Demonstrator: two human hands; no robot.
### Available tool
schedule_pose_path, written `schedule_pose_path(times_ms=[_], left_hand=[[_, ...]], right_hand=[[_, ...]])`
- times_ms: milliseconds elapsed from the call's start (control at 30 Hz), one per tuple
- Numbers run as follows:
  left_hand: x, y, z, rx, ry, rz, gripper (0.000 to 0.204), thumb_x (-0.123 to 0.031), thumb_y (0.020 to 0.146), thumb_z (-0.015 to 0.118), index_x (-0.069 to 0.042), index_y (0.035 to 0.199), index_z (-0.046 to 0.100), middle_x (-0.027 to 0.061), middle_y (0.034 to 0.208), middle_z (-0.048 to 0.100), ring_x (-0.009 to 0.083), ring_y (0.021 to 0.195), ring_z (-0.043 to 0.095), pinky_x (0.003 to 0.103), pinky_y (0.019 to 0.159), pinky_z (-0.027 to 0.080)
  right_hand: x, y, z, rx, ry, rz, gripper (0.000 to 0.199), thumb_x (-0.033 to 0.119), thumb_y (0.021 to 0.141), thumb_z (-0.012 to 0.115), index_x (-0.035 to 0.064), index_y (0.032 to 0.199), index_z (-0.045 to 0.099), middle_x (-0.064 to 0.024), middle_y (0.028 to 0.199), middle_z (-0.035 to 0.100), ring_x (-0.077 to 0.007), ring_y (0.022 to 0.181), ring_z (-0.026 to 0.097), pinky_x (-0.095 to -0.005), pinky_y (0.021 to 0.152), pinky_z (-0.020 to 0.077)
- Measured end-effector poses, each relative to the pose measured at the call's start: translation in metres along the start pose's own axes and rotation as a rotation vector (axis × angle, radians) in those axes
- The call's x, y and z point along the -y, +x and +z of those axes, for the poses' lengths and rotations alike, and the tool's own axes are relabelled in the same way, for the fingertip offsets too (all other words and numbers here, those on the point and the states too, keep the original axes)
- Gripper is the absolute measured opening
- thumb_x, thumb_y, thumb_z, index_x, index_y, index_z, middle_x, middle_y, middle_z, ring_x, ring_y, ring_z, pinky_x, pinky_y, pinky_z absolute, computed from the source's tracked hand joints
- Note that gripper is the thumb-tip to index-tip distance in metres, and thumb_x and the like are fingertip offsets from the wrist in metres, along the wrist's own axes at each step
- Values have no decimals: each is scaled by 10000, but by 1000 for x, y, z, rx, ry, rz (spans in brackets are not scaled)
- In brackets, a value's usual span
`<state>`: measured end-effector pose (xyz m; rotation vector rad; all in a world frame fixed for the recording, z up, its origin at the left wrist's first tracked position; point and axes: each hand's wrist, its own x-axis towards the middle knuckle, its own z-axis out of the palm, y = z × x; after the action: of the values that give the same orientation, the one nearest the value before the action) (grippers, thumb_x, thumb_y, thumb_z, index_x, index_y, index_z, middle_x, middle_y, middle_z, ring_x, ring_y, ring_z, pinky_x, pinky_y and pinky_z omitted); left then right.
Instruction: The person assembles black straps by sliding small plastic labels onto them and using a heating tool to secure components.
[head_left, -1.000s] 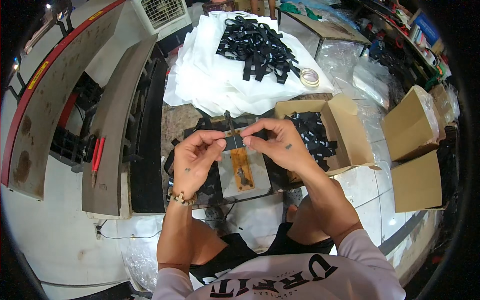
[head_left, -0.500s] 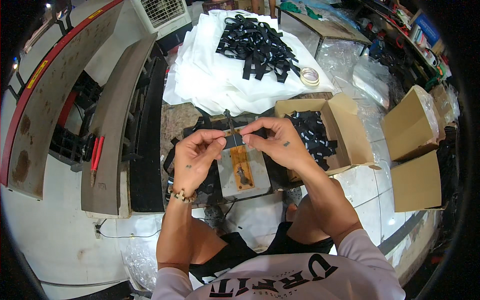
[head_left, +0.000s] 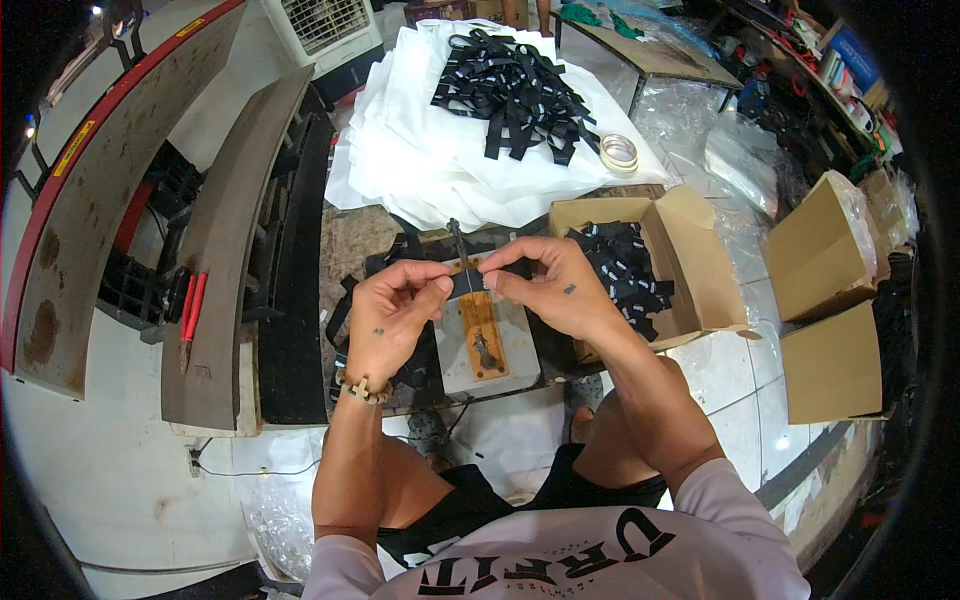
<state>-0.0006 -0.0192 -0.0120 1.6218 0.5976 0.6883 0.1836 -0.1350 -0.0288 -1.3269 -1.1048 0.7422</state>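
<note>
A short piece of black ribbon is stretched between my two hands. My left hand pinches its left end between thumb and fingertips, and my right hand pinches the right end. Beneath the ribbon, a narrow metal bar rises from a wooden block on a pale board; a thin upright line crosses the ribbon's middle, too fine to identify. More black ribbon lies by my left wrist. To the right of my right hand, an open cardboard box holds many cut black ribbon pieces.
Behind the board, white sheets carry a heap of black ribbon loops and tape rolls. Red-handled pliers lie on a grey machine bed at left. More cardboard boxes stand at right.
Almost nothing differs. My right hand has shifted very slightly to the left; both hands keep the ribbon stretched over the block.
</note>
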Motion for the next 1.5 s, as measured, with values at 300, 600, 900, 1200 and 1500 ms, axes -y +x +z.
schedule_pose_path(times_ms=[300,600,900,1200,1500], left_hand=[[4,1,-2,20,-9,-6,133,-59,900,718,9,1014,714,5,767,666,53,650,564,207,601,468],[8,9,-34,4,86,-6,129,-62,899,712,-23,1022,711,-7,834,673,46,702,582,211,617,482],[49,16,-97,478,391,-269,45,-51,879,698,-38,920,685,10,793,662,77,679,583,233,607,480],[79,37,-123,130,647,-365,159,-61,890,645,-15,1030,705,80,820,699,153,707,659,319,649,525],[123,53,-109,86,816,-132,291,-269,765,813,-26,912,750,141,863,733,269,821,712,371,750,548]], right_hand=[[2,0,2,4,-15,32,136,106,864,716,21,966,745,22,780,664,-24,639,483,-218,552,408],[3,1,-30,4,-55,17,144,34,888,664,1,1017,720,-23,868,694,-59,760,585,-223,672,475],[-26,-3,-139,-88,-551,-26,163,-25,846,676,3,1006,683,-46,904,699,-120,819,645,-251,739,514],[-69,-20,-182,10,-484,427,108,-17,786,720,13,889,707,-48,780,697,-127,656,631,-295,583,516],[-111,-10,-191,203,-698,529,186,11,751,766,37,934,749,-59,864,738,-139,762,659,-303,690,527]])
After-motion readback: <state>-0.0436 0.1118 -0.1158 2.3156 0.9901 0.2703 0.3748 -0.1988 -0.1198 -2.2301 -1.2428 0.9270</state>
